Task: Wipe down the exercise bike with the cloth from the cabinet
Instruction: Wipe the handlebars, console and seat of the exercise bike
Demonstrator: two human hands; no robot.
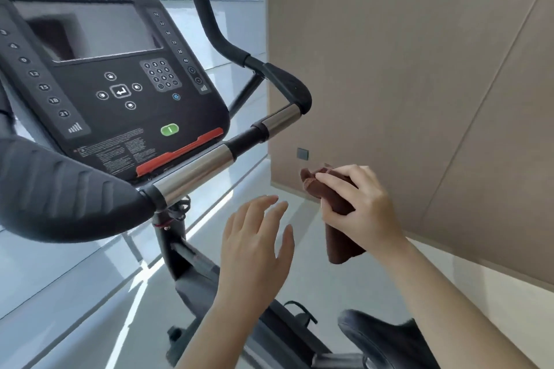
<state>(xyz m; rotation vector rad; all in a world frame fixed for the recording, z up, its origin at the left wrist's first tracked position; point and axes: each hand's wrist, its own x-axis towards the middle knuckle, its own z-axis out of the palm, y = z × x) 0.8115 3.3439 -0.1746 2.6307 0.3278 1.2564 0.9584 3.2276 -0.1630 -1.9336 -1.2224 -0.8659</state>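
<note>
The exercise bike fills the left of the head view, with its black console tilted toward me and a chrome and black handlebar running across below it. My right hand grips a folded brown cloth in the air, to the right of the handlebar and apart from it. The cloth's lower end hangs below the fist. My left hand hovers flat with fingers spread, just below the handlebar's chrome section, touching nothing. The bike's stem drops below the bar.
A tan panelled wall with a small grey switch plate stands close on the right. The bike's dark saddle and a pedal strap sit at the bottom. Pale glossy floor and a bright window lie behind the bike.
</note>
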